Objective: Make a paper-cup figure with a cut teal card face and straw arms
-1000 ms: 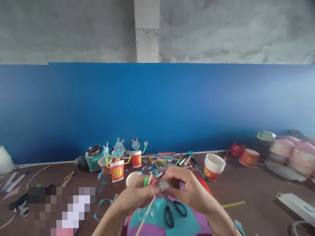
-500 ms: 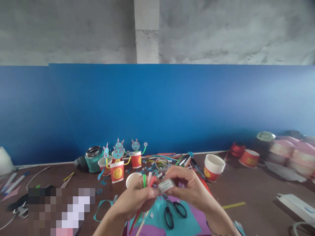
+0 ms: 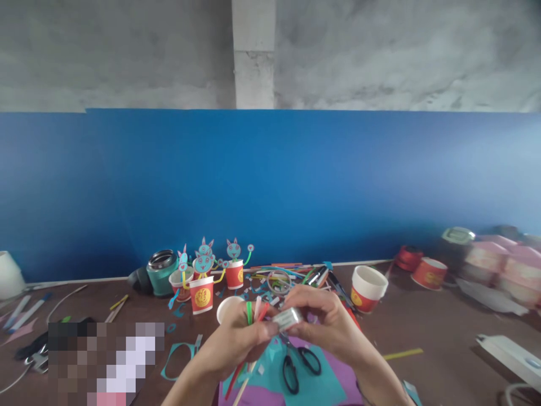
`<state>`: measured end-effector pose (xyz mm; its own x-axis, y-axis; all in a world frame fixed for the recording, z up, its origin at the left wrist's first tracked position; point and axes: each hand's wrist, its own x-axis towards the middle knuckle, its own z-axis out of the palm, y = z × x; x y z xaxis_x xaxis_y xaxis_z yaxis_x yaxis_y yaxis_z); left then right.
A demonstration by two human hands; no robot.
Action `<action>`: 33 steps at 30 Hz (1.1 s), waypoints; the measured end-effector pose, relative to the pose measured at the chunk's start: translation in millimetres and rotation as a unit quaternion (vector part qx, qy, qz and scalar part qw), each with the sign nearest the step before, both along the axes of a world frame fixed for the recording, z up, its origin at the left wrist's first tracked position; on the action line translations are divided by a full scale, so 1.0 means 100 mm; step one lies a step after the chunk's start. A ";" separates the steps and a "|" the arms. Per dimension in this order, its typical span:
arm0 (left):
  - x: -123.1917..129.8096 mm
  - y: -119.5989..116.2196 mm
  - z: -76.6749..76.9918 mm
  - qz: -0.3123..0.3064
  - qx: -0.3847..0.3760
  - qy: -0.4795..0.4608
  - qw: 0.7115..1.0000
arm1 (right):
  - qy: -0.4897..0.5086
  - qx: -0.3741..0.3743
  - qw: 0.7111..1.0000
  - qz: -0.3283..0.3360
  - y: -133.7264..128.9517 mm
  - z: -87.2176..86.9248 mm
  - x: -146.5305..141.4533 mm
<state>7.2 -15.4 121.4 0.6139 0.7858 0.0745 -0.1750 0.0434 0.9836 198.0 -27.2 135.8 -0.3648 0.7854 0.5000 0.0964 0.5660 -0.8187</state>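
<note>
My left hand [image 3: 244, 341] is closed around a bunch of thin coloured sticks, which look like pipe cleaners [image 3: 249, 313]; green, pink and red ends poke up and longer ends hang below. Its thumb also presses on a small pale, shiny box [image 3: 287, 320] with faint printed lines. Fingers and thumb of my right hand [image 3: 327, 318] grip the other side of that box; its exact kind is unclear. Beneath both hands, black-handled scissors [image 3: 291, 374] lie on teal paper [image 3: 325, 389] over purple sheets. A white cup [image 3: 228, 309] is partly hidden behind my left hand.
Several red-and-white paper cups [image 3: 202, 296] with blue cat-like faces stand back left, beside a teal flask [image 3: 162, 273]. Pens and sticks clutter the back. Stacked cups [image 3: 368, 288] stand right of my hands. A white device [image 3: 511, 358] sits far right.
Both hands stay almost in place. The small box has turned slightly between the fingers, so its printed face shows lighter. The view has shifted a little.
</note>
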 end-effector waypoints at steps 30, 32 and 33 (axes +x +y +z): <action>0.08 -0.04 0.01 0.035 -0.064 -0.028 0.997 | -0.071 0.001 0.997 -0.042 -0.08 0.10 -0.03; 0.06 -0.04 0.01 0.016 -0.093 -0.020 0.995 | -0.059 -0.004 0.998 -0.037 -0.08 0.09 -0.02; 0.05 -0.03 0.01 0.004 -0.104 -0.018 0.994 | -0.052 -0.006 0.998 -0.032 -0.07 0.09 -0.02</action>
<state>12.6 -18.3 122.2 0.6074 0.7914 -0.0686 -0.2103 0.2435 0.9468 195.7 -34.4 144.7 -0.3627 0.8147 0.4524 0.2166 0.5459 -0.8094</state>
